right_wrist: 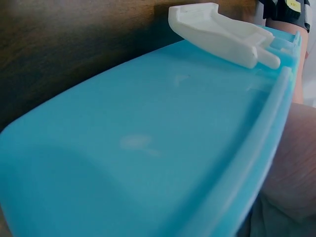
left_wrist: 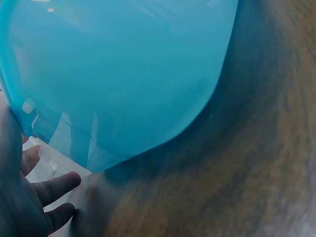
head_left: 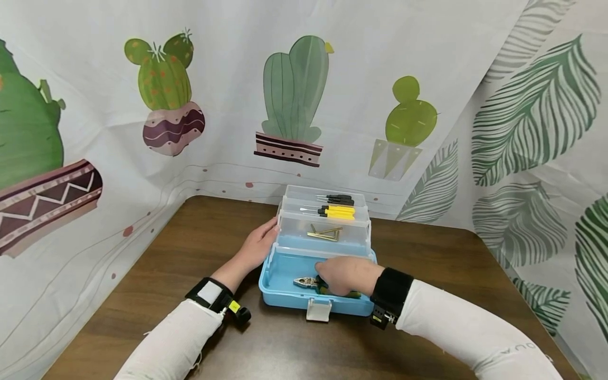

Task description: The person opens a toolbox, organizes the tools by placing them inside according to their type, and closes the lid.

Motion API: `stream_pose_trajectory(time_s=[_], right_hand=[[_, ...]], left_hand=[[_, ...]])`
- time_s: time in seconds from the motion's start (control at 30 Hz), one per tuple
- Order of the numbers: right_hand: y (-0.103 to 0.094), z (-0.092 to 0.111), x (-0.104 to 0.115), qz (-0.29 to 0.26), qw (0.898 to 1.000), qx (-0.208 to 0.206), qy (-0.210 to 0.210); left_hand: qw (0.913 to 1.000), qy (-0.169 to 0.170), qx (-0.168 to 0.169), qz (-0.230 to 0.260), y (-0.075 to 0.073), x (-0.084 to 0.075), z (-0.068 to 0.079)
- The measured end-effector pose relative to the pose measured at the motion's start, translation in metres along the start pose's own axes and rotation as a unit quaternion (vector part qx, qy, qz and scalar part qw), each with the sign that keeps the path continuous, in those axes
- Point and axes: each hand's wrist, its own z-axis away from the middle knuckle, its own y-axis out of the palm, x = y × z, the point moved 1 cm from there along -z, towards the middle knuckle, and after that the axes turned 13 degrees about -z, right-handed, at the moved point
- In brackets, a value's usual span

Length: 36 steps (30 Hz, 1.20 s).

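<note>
An open toolbox (head_left: 285, 301) with a light blue base and clear stepped trays stands on the table. My left hand (head_left: 258, 244) rests against its left side, by the trays. In the left wrist view, the fingers (left_wrist: 57, 190) lie fairly straight beside the clear plastic. My right hand (head_left: 349, 274) is down inside the blue base, its fingers curled over the handles of a pair of pliers (head_left: 305, 282). The metal jaws point left, and parts of the dark green and yellow handles show below the hand. The right wrist view mostly shows the toolbox's blue outer wall (right_wrist: 128, 128).
Brass-coloured hex keys (head_left: 325, 233) lie in the lowest clear tray. Higher up are yellow-handled screwdrivers (head_left: 339, 212) and black-handled ones (head_left: 339, 200). A white latch (head_left: 319, 310) hangs at the front. Behind the brown table (head_left: 199, 227) hangs a cactus-print cloth (head_left: 228, 105).
</note>
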Motion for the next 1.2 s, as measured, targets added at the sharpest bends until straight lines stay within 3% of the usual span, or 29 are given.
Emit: stream_pose_trajectory(time_s=[0.4,0.9,1.2], right_hand=[[0.0038,-0.0012,0.0010,0.013,1.000,-0.006,0.009],[0.0046,-0.0013,-0.0011,-0.017,0.999,-0.032,-0.005],[-0.0023,0.0042,-0.0061,-0.069,0.996,-0.036,-0.037]], left_hand=[[1.0000,0.001,-0.002,-0.003,0.0013,0.0033,-0.0015],[1.0000,0.005,0.000,-0.005,0.0010,0.0034,-0.0025],[0.9999,0.001,0.000,-0.011,0.0006,0.0040,-0.0025]])
